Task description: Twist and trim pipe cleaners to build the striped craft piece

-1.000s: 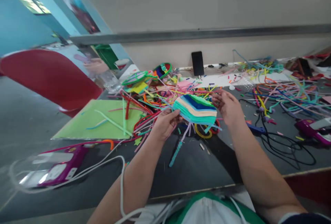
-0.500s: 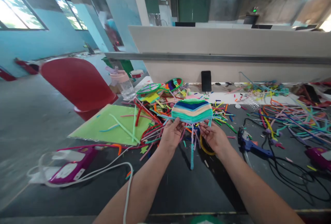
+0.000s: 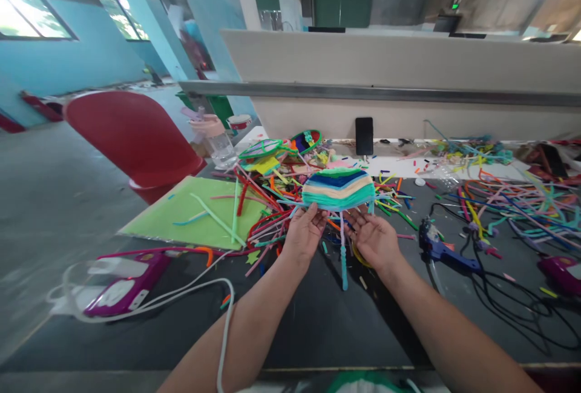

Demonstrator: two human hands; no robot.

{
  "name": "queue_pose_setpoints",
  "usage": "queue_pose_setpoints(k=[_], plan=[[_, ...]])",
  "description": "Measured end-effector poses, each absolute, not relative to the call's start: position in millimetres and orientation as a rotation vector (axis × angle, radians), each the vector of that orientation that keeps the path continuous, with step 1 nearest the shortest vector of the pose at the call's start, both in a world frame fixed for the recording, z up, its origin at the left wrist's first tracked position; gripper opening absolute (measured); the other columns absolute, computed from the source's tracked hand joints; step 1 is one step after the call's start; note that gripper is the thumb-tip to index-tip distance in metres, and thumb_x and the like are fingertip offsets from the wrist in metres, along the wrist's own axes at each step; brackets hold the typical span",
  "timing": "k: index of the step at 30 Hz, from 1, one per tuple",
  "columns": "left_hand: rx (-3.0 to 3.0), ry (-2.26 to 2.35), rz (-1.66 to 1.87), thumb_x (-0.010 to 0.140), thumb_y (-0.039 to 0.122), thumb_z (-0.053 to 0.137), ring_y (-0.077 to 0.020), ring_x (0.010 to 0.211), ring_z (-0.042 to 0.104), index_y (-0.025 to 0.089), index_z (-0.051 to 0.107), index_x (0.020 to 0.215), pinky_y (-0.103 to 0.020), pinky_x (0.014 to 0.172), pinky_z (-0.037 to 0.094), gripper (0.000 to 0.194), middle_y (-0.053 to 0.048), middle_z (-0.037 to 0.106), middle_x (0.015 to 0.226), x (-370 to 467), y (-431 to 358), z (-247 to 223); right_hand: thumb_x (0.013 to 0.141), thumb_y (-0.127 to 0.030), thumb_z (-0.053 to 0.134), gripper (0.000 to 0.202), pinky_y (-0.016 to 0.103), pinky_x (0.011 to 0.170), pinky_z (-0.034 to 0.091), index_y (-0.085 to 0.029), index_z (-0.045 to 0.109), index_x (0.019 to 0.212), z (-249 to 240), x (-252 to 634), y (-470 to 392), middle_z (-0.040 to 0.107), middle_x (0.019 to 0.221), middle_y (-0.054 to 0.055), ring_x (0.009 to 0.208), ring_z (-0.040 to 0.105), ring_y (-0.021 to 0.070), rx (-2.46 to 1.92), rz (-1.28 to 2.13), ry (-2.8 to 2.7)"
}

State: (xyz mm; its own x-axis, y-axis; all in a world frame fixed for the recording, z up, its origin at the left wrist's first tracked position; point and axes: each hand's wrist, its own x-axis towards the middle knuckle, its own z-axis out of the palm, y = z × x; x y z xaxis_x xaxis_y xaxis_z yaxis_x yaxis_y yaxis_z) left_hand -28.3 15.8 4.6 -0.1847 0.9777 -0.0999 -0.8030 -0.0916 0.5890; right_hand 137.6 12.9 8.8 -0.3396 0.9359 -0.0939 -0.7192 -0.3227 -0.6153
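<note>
A round striped pipe-cleaner panel (image 3: pixel 338 190), in green, blue, cream and teal bands, is held above the dark table. A thin stem (image 3: pixel 344 266), lilac above and teal below, hangs from its underside. My left hand (image 3: pixel 305 232) grips the lower left edge, its thumb at the front and fingers partly behind. My right hand (image 3: pixel 374 238) is palm up at the lower right edge; its fingers are loosely spread and reach beneath the panel. Loose pipe cleaners (image 3: pixel 267 229) lie behind and beside the hands. A yellow ring (image 3: pixel 362 258) is partly hidden by my right hand.
A blue glue gun (image 3: pixel 449 255) with black cables lies to the right. Left are a green sheet (image 3: pixel 149 217), a purple device (image 3: pixel 129 287) and a white cable (image 3: pixel 229 320). A phone (image 3: pixel 364 136) leans at the back, a bottle (image 3: pixel 215 138) at the back left.
My right hand's fingers have loosened and spread under the panel's edge. The panel stays between both hands, tilted slightly differently. The view has shifted a little.
</note>
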Motion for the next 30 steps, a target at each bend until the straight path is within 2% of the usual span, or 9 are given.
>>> queue_pose_setpoints(k=[5,9,13,16,21,26,30], plan=[[0.398,0.632,1.654,0.068,0.016,0.076,-0.0104,0.065,0.065,0.017,0.058,0.079,-0.024,0.068,0.053,0.021,0.002,0.069,0.073,-24,13,4,0.071,-0.025,0.069,0.025,0.027,0.078,0.052,-0.028,0.060,0.094,10,131,8,0.069,0.103,-0.003,0.095,0.064,0.0145,-0.587,1.842,-0.648],[0.433,0.639,1.630,0.069,0.017,0.076,-0.0106,0.066,0.065,0.017,0.059,0.080,-0.024,0.070,0.053,0.020,0.001,0.069,0.073,-18,9,5,0.069,-0.026,0.074,0.029,0.024,0.070,0.053,-0.026,0.061,0.095,6,126,7,0.070,0.092,-0.003,0.076,0.066,0.0119,-0.578,1.837,-0.720],[0.466,0.645,1.598,0.069,0.019,0.076,-0.0107,0.066,0.065,0.017,0.060,0.081,-0.025,0.070,0.052,0.020,0.001,0.069,0.073,-11,6,2,0.065,-0.027,0.078,0.026,0.024,0.059,0.055,-0.021,0.061,0.083,3,125,8,0.069,0.073,-0.004,0.060,0.066,0.0123,-0.624,1.817,-0.677],[0.484,0.650,1.584,0.068,0.020,0.076,-0.0111,0.067,0.065,0.016,0.060,0.078,-0.025,0.071,0.052,0.020,0.000,0.070,0.074,-6,5,-1,0.062,-0.032,0.081,0.030,0.023,0.046,0.052,-0.019,0.057,0.075,3,128,9,0.068,0.063,-0.003,0.049,0.063,0.0132,-0.751,1.798,-0.601],[0.502,0.706,1.568,0.066,0.022,0.078,-0.0114,0.065,0.065,0.015,0.061,0.077,-0.025,0.068,0.052,0.022,-0.001,0.069,0.071,-5,5,-1,0.066,-0.041,0.077,0.031,0.020,0.040,0.048,-0.015,0.060,0.074,3,136,14,0.068,0.061,0.001,0.048,0.065,0.0147,-0.782,1.798,-0.728],[0.545,0.754,1.587,0.064,0.023,0.079,-0.0134,0.063,0.065,0.014,0.060,0.076,-0.029,0.068,0.053,0.024,-0.001,0.067,0.068,-9,6,1,0.067,-0.041,0.076,0.030,0.020,0.037,0.046,-0.016,0.061,0.071,1,138,16,0.065,0.054,-0.001,0.043,0.062,0.0138,-0.794,1.743,-0.742],[0.593,0.763,1.643,0.063,0.024,0.079,-0.0144,0.065,0.065,0.014,0.061,0.082,-0.031,0.067,0.053,0.028,-0.001,0.067,0.072,-12,8,3,0.066,-0.041,0.077,0.030,0.022,0.042,0.049,-0.015,0.061,0.067,2,138,16,0.067,0.057,-0.001,0.039,0.059,0.0113,-0.787,1.679,-0.738]])
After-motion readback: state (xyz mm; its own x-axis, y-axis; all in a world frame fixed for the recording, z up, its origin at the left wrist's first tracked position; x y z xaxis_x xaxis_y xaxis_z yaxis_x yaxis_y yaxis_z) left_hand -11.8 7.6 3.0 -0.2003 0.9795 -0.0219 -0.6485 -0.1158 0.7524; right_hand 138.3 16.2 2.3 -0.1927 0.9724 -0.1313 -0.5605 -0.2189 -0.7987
